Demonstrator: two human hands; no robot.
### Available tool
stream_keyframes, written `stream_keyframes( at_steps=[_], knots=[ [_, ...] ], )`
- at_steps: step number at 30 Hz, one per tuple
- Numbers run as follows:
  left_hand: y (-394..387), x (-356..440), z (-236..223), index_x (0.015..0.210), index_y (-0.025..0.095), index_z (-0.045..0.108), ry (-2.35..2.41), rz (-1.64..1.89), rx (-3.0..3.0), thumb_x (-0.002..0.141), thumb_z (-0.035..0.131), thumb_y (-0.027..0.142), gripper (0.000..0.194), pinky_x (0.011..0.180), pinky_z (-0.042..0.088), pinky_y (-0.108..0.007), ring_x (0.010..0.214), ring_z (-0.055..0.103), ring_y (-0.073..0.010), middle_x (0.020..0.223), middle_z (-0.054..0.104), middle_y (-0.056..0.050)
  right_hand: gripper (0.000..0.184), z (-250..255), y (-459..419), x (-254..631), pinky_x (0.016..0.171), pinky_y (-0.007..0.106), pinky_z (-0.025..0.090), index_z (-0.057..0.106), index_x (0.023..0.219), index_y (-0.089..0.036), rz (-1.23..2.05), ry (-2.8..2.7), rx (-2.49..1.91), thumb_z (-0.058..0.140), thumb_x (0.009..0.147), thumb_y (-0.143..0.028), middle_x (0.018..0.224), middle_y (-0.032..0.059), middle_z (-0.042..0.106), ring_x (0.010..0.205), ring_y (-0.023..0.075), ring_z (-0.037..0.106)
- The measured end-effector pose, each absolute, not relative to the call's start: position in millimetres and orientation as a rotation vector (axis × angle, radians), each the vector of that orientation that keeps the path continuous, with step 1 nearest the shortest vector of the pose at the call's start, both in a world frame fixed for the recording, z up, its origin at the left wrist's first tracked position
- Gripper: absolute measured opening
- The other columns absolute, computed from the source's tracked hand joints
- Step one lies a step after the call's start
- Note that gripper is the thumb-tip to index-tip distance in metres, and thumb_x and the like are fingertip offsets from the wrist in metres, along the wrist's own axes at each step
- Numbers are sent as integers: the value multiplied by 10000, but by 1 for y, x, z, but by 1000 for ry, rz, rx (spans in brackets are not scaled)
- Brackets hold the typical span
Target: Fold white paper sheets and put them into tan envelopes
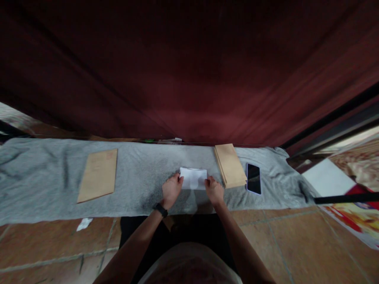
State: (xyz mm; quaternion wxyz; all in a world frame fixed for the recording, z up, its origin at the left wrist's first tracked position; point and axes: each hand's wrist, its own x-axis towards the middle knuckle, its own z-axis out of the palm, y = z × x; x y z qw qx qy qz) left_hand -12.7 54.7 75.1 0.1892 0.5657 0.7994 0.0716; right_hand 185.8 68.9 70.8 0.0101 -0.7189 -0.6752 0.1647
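Observation:
A folded white sheet of paper (pixel 193 179) is held flat between my two hands, just over the grey cloth. My left hand (pixel 172 190) pinches its left edge, thumb on top; a dark band is on that wrist. At the opposite edge, my right hand (pixel 214 191) grips the paper the same way. Close by on the right lies a small stack of brown envelopes (pixel 231 165), slightly fanned. Farther off to the left, a single brown envelope (pixel 99 173) rests on the cloth with faint reddish print near its top corner.
The grey cloth (pixel 142 169) covers a long narrow surface against a dark red curtain-like backdrop (pixel 189 86). A phone (pixel 254 178) lies right of the envelope stack. A crumpled white scrap (pixel 84 224) is on the tiled floor (pixel 284 240). A dark metal bar (pixel 346 198) stands at the right end.

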Motion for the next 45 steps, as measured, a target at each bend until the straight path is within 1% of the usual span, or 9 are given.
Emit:
stream_keyframes(
  at_steps=[12, 16, 21, 23, 26, 30, 40, 42, 45],
  knots=[
    [61, -7, 78, 1132, 199, 644, 2308, 100, 1610, 1005, 415, 412, 338, 759, 495, -306, 908, 713, -239, 965, 744, -107, 310, 55, 66, 176, 679, 272, 476, 561, 1255, -140, 224, -2135, -2215, 403, 1040, -298, 915, 127, 752, 783, 215, 733],
    [62, -6, 74, 1149, 191, 642, 2330, 103, 1619, 1009, 392, 407, 359, 767, 503, -326, 918, 717, -259, 933, 742, -118, 299, 51, 65, 176, 715, 306, 481, 576, 1215, -136, 152, -2101, -2161, 379, 1044, -282, 956, 133, 738, 770, 217, 716],
    [61, -7, 71, 1195, 195, 624, 2338, 121, 1651, 1014, 374, 404, 372, 764, 505, -331, 924, 718, -263, 946, 745, -115, 325, 52, 64, 177, 940, 432, 449, 577, 1268, -126, 1, -2133, -1899, 408, 1021, -254, 1193, 187, 670, 1072, 281, 637],
    [61, -7, 69, 1190, 192, 624, 2331, 127, 1666, 1015, 371, 409, 376, 760, 503, -322, 916, 720, -256, 960, 745, -114, 389, 49, 62, 174, 1039, 452, 399, 525, 1365, -124, -6, -2209, -1703, 397, 1024, -258, 1367, 189, 583, 1245, 286, 544],
    [61, -9, 66, 1155, 185, 633, 2330, 134, 1682, 1021, 353, 412, 385, 746, 501, -311, 894, 723, -246, 966, 747, -114, 468, 39, 56, 166, 1145, 440, 310, 439, 1471, -133, 28, -2320, -1482, 363, 1039, -295, 1529, 141, 449, 1422, 266, 377],
    [62, -11, 62, 1147, 185, 633, 2339, 122, 1711, 1026, 329, 409, 396, 730, 498, -314, 873, 726, -250, 947, 748, -119, 516, 24, 50, 159, 1174, 452, 275, 387, 1517, -133, 49, -2345, -1486, 335, 1050, -349, 1559, 128, 411, 1448, 257, 351],
    [64, -11, 65, 1149, 181, 615, 2344, 87, 1712, 1025, 332, 392, 374, 727, 498, -314, 859, 725, -251, 914, 747, -104, 522, 23, 48, 153, 1166, 476, 284, 412, 1509, -167, -13, -2308, -1602, 424, 1036, -389, 1566, 136, 389, 1452, 281, 352],
    [61, -9, 67, 1148, 170, 608, 2366, 134, 1716, 1027, 332, 384, 370, 763, 504, -316, 881, 719, -246, 920, 740, -111, 526, 26, 48, 151, 1170, 476, 278, 407, 1512, -172, 13, -2311, -1626, 424, 1035, -392, 1567, 135, 387, 1451, 279, 354],
    [54, -1, 67, 1190, 145, 604, 2350, 323, 1879, 1032, 294, 341, 399, 905, 492, -364, 1039, 676, -265, 1055, 716, -152, 535, 29, 48, 151, 1179, 479, 263, 381, 1527, -186, 66, -2323, -1661, 419, 1032, -386, 1582, 125, 360, 1458, 278, 345]
  ],
)
